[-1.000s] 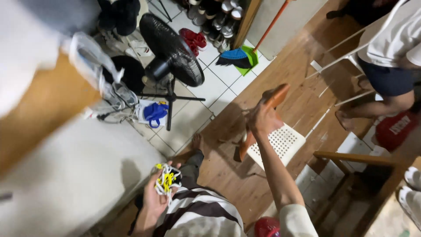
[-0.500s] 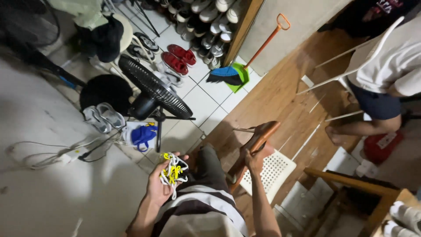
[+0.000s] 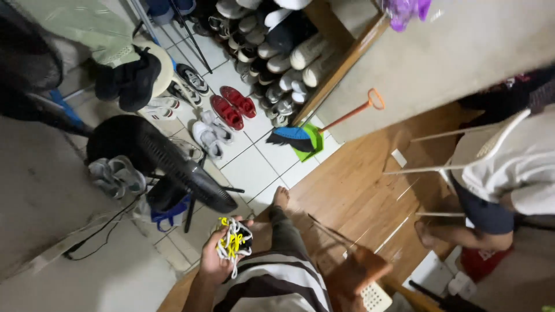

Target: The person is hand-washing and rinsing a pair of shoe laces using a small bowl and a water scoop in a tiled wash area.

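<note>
Here the left hand has its fingers curled closely around a small bundle of white and yellow cords with something dark inside, the thumb pressing against its near side; the bundle sits low in the scene, just left of centre, above the person's striped shirt. The palm faces right and the forearm rises from the bottom edge. The right hand is blurred at the lower right; it seems to rest on a brown wooden piece, but how far its fingers are open I cannot tell. Just below it lies a white perforated plastic item.

The person's bare foot stands where the wooden floor meets the white tiled floor. To the left, a black standing fan leans over the tiles, with grey shoes beside it. Farther away, red sandals and white sneakers lie on the tiles, and a shoe rack full of pale shoes fills the far centre. A green dustpan with a blue brush and an orange handle lies by the wall. On the right, another person in a white top sits on a white chair.
</note>
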